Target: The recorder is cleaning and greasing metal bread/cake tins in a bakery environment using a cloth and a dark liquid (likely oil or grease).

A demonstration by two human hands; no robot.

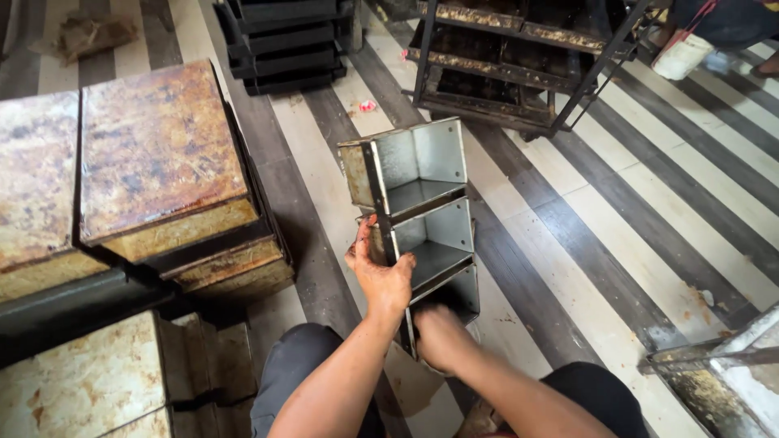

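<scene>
I hold a strapped set of metal bread tins [422, 207] on its side over the striped floor, its shiny open compartments facing right. My left hand [380, 276] grips the dark frame strap along the middle tin's rim. My right hand [442, 337] is closed at the lowest tin, partly hidden behind it. Both forearms reach up from my knees at the bottom of the view.
Upturned stacks of rusty tin sets [154, 162] fill the left side. A dark metal rack [519, 65] holding trays stands at the back, with black stacked trays [284, 45] beside it. A metal frame [714, 357] sits bottom right. A person with a white bucket [683, 55] is top right.
</scene>
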